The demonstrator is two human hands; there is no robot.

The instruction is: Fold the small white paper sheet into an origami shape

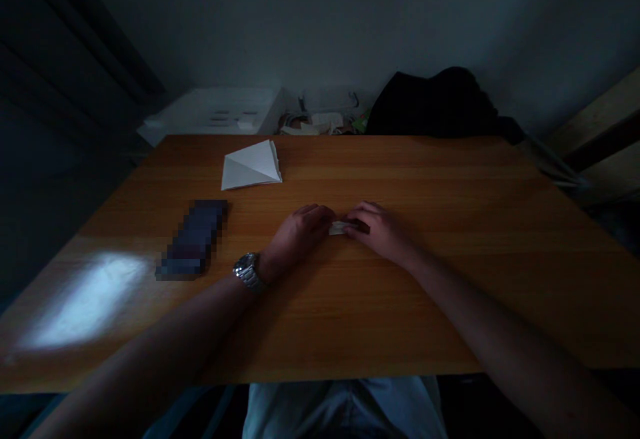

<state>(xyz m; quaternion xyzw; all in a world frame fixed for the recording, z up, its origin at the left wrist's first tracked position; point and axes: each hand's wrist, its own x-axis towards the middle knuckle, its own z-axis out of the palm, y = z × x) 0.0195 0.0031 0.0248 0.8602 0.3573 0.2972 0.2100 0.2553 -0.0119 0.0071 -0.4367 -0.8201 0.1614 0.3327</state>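
Note:
Near the middle of the wooden table [350, 319], a small piece of white paper [338, 228] lies between my two hands. My left hand [303, 227], with a metal watch [249, 271] on its wrist, has its fingers closed on the paper's left end. The fingers of my right hand [377, 227] pinch its right end. Most of the paper is hidden under the fingers, so its full shape does not show. Farther back on the left rests a stack of folded white paper [253, 166].
A dark blurred-out rectangular object [195, 239] lies on the table's left side. Behind the far edge are a white box [215, 112], a bin of loose odds and ends [325, 119] and a black cloth-like heap [433, 102]. Light glares on the left front.

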